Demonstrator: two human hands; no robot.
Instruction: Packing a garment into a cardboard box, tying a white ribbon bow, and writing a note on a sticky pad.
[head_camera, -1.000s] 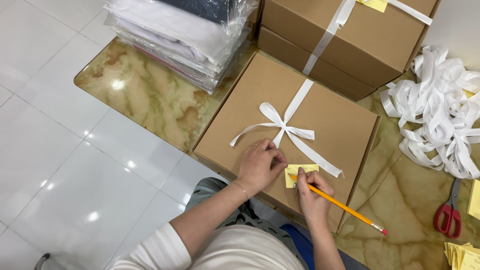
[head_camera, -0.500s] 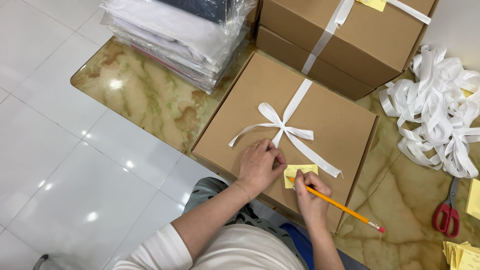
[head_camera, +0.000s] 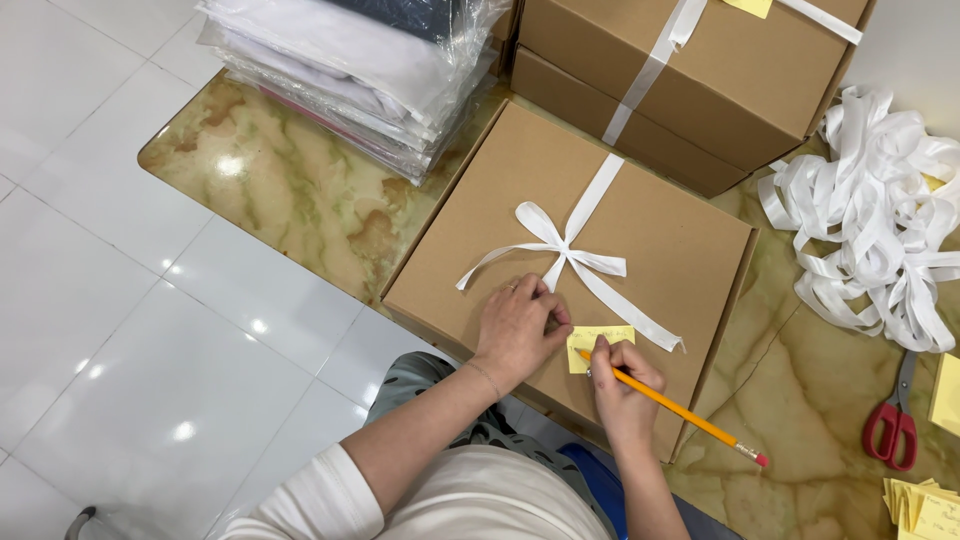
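Little changed since a second ago: right hand (head_camera: 622, 385) still gripping pencil (head_camera: 680, 408) on yellow note (head_camera: 598, 345); left hand (head_camera: 520, 325) flat, steadying box (head_camera: 640, 230). Writing continues.

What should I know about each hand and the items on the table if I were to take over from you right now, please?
Left hand: flat on the brown cardboard box, beside the small yellow paper note, holding nothing.
Right hand: grips the orange pencil with a pink eraser, tip on the note.
The box lies on the marbled table, tied with a white ribbon bow.
Loose white ribbon pile and red-handled scissors lie to the right.
Done: bow tied, note placed on the lid.
Left: whether the writing is finished cannot be told.
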